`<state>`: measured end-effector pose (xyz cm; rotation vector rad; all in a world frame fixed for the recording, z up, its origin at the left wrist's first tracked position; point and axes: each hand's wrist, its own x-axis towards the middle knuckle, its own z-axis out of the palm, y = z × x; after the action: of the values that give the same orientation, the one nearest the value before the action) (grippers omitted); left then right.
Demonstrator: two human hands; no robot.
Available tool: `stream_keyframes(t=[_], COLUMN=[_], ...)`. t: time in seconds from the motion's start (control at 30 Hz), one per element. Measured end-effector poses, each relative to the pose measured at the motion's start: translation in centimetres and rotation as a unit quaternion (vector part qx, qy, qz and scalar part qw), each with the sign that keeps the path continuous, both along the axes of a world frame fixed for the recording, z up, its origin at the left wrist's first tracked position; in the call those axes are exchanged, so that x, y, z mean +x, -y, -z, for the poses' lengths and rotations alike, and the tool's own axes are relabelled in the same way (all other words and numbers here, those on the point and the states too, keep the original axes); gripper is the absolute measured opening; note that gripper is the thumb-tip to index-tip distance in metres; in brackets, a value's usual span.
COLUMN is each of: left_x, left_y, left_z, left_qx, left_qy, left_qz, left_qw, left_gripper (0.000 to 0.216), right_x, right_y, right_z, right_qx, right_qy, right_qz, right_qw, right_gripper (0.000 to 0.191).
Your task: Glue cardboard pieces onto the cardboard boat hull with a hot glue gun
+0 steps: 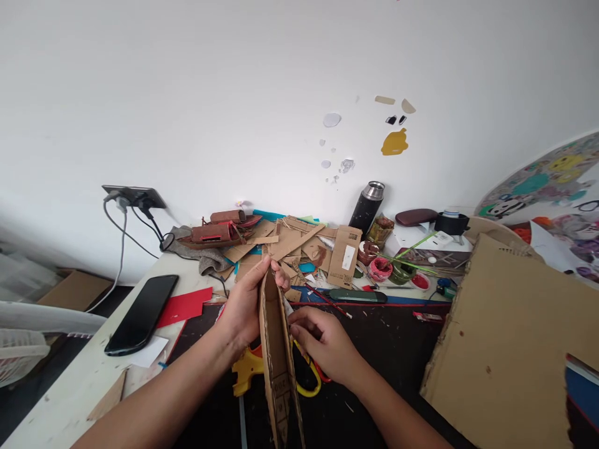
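A long, narrow, boat-shaped cardboard hull [276, 337] stands upright in front of me, its pointed end away from me. My left hand [246, 305] is wrapped round that point, thumb on top. At the right wall my right hand [327, 343] has its thumb and bent fingers drawn together; the fingertips meet the wall's outer side near a pale scrap [288, 308]. Whether they pinch the wall or the scrap is hidden. Under the hull, partly covered, lie a yellow glue gun [246, 371] and scissors with yellow handles [311, 391].
Cardboard scraps [299, 243] pile up along the wall, beside a reddish-brown model boat [215, 234]. A green cutter [358, 295], open paint pots [380, 269] and a black flask [367, 209] are behind. A large cardboard sheet [505, 349] takes up the right; a phone [143, 315] lies left.
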<state>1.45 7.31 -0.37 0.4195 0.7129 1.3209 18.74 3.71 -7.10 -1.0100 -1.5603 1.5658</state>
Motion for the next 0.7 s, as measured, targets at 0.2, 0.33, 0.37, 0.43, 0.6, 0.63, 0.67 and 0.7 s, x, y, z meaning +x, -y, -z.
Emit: stream_keyframes(t=[0.2, 0.33, 0.37, 0.43, 0.6, 0.63, 0.67, 0.7], left_x=[0.2, 0.6, 0.7, 0.9, 1.2, 1.3, 1.3, 1.4], left_y=[0.2, 0.5, 0.6, 0.7, 0.7, 0.7, 0.7, 0.7], left_z=[0.2, 0.4, 0.5, 0.7, 1.2, 1.3, 1.2, 1.2], left_qx=[-0.004, -0.003, -0.002, -0.003, 0.001, 0.006, 0.010, 0.013], left_qy=[-0.010, -0.026, -0.027, -0.029, -0.042, -0.045, -0.047, -0.048], left_qz=[0.006, 0.016, 0.020, 0.027, 0.026, 0.025, 0.023, 0.024], left_qw=[1.000, 1.000, 0.999, 0.999, 0.999, 0.999, 0.999, 0.998], left_gripper=[0.025, 0.025, 0.026, 0.027, 0.029, 0.029, 0.029, 0.029], right_x=[0.7, 0.4, 0.3, 0.1, -0.1, -0.1, -0.1, -0.2], right_y=[0.0, 0.1, 0.2, 0.2, 0.2, 0.2, 0.3, 0.4], right_z=[-0.4, -0.3, -0.3, -0.3, -0.4, -0.3, -0.2, -0.1], right_qx=[-0.022, -0.058, -0.066, -0.078, -0.106, -0.114, -0.123, -0.131], right_qy=[-0.058, -0.105, -0.110, -0.117, -0.132, -0.136, -0.140, -0.145], right_qz=[0.009, -0.003, -0.010, -0.024, -0.051, -0.056, -0.062, -0.069], right_qw=[0.998, 0.993, 0.992, 0.990, 0.984, 0.983, 0.981, 0.978], right_gripper=[0.065, 0.066, 0.067, 0.070, 0.076, 0.076, 0.076, 0.076])
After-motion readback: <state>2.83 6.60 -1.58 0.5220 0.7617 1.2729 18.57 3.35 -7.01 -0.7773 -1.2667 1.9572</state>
